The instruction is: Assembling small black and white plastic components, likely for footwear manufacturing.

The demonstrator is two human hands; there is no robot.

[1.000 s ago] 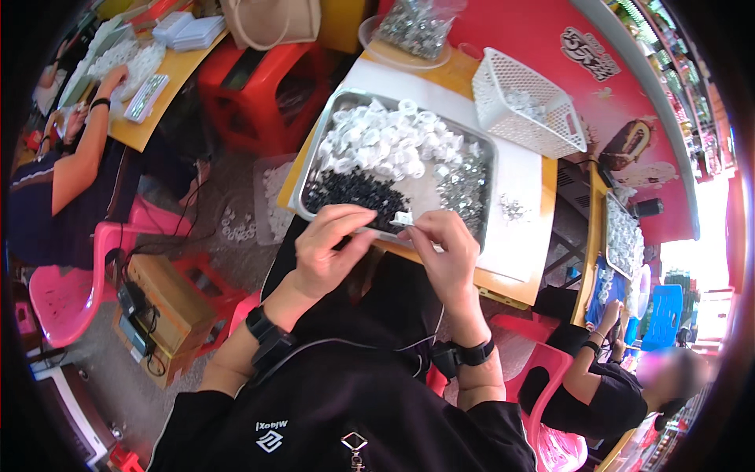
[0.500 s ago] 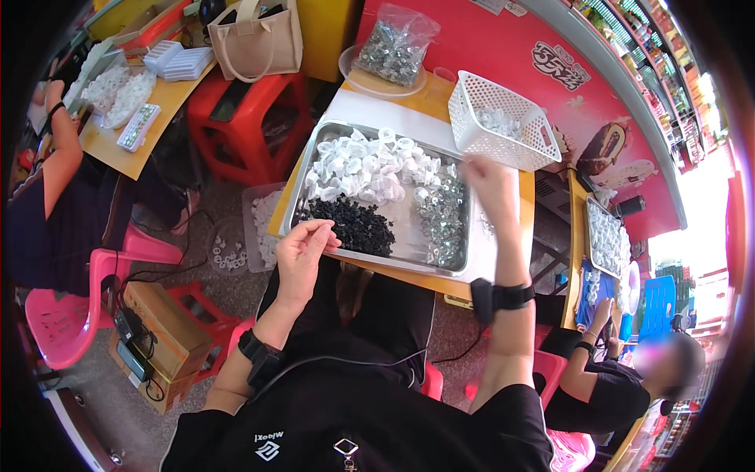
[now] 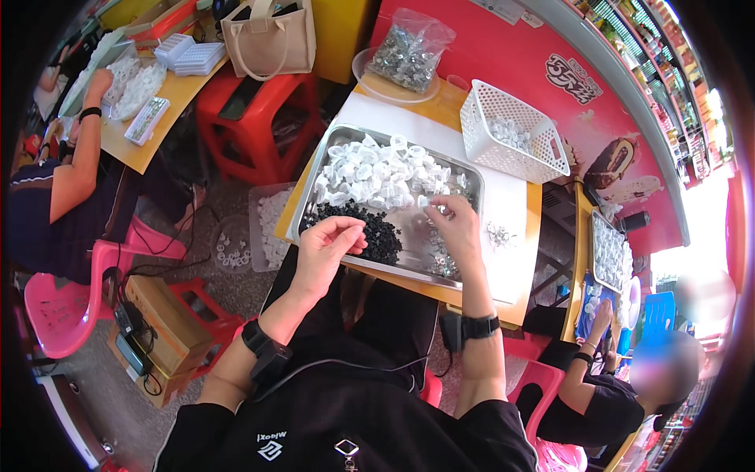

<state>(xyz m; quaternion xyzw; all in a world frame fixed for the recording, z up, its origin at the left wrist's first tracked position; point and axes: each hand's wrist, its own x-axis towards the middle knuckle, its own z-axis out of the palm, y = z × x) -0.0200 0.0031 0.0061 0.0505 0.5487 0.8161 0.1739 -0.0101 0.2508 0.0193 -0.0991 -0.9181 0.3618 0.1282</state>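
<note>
A metal tray [image 3: 412, 245] lies before me on the table. White translucent plastic pieces [image 3: 370, 169] are heaped along its far side, small black pieces [image 3: 382, 237] at its near left, and shiny clear or metallic pieces [image 3: 441, 261] at its right. My left hand [image 3: 324, 250] is above the black heap, thumb and fingers pinched; anything between them is hidden. Over the tray's right part, my right hand [image 3: 458, 230] is closed in a pinch. A whitish piece shows by its fingertips, but I cannot tell whether it is held or lies in the tray.
A white perforated basket [image 3: 503, 153] with clear pieces stands beyond the tray's right corner. Behind are a bag of metallic pieces [image 3: 405, 55] and several loose bits [image 3: 499, 234] lie right of the tray. A red stool [image 3: 252, 130] stands left. Co-workers sit on both sides.
My right hand has come down and left, from beside the basket to over the tray. My left hand has shifted slightly right, staying pinched. The view has moved a little.
</note>
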